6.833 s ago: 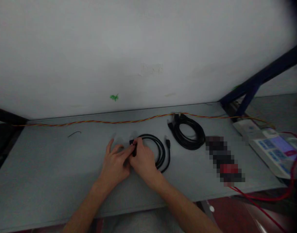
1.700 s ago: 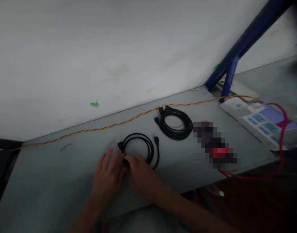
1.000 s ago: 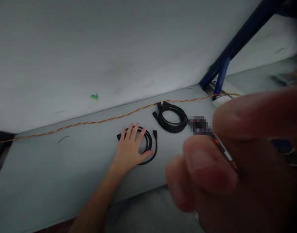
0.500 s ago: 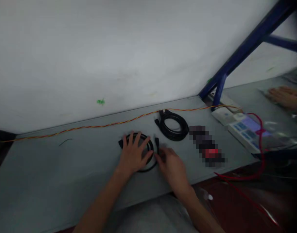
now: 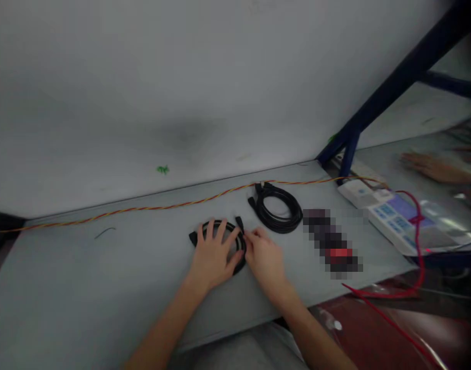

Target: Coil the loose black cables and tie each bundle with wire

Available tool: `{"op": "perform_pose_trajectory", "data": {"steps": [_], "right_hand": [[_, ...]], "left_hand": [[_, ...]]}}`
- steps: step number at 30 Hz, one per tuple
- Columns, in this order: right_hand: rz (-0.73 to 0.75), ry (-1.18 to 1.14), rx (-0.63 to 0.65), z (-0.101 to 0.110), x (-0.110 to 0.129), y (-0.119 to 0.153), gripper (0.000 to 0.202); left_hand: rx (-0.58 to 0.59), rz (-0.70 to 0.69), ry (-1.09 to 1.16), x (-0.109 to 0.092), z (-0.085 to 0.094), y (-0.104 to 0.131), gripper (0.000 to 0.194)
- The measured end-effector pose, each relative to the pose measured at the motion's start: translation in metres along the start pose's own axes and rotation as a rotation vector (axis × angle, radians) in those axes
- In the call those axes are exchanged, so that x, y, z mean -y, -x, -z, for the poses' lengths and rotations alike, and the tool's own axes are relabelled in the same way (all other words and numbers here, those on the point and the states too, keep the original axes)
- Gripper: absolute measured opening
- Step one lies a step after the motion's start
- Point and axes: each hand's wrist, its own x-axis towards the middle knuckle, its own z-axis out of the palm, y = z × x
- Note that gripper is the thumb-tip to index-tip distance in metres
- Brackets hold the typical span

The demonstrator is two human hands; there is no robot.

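A black cable point(image 5: 241, 257) lies in a loose coil on the grey table point(image 5: 104, 288). My left hand point(image 5: 214, 257) rests flat over the coil with its fingers spread, pressing on the loops. One dark plug of this cable sticks out left of that hand. My right hand point(image 5: 264, 257) pinches the cable at the coil's right side, just below its other plug point(image 5: 239, 222). Behind and to the right lies a second coiled black cable point(image 5: 279, 210), its plugs at the upper left, touched by neither hand.
A twisted red-yellow wire point(image 5: 169, 207) runs along the back. Right of the coils lies a pixelated dark and red item point(image 5: 331, 241). Farther right are a white device point(image 5: 393, 218), a red cable point(image 5: 418, 257), a blue metal frame point(image 5: 374, 113) and another person's hand point(image 5: 431, 167).
My right hand has brought the cable's free end left against the coil, closing the gap. My left hand stays spread on the coil. The other person's hand has shifted left.
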Motion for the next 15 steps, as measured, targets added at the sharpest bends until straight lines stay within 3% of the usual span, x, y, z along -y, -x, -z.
{"op": "perform_pose_trajectory", "data": {"steps": [4,10,13,15], "right_hand": [[0.114,0.167,0.017,-0.004,0.009,0.003,0.023],[0.14,0.235,-0.034,-0.017,0.015,0.003,0.018],[0.164,0.232,-0.059,-0.022,0.016,0.001,0.02],[0.186,0.228,-0.077,-0.025,0.015,0.001,0.021]], "left_hand": [[-0.033,0.027,0.079,0.004,-0.003,0.0,0.062],[-0.092,0.042,0.295,0.01,0.002,0.001,0.078],[-0.127,0.068,0.363,0.006,0.007,0.001,0.068],[-0.216,0.08,0.389,0.014,0.014,0.003,0.051]]}}
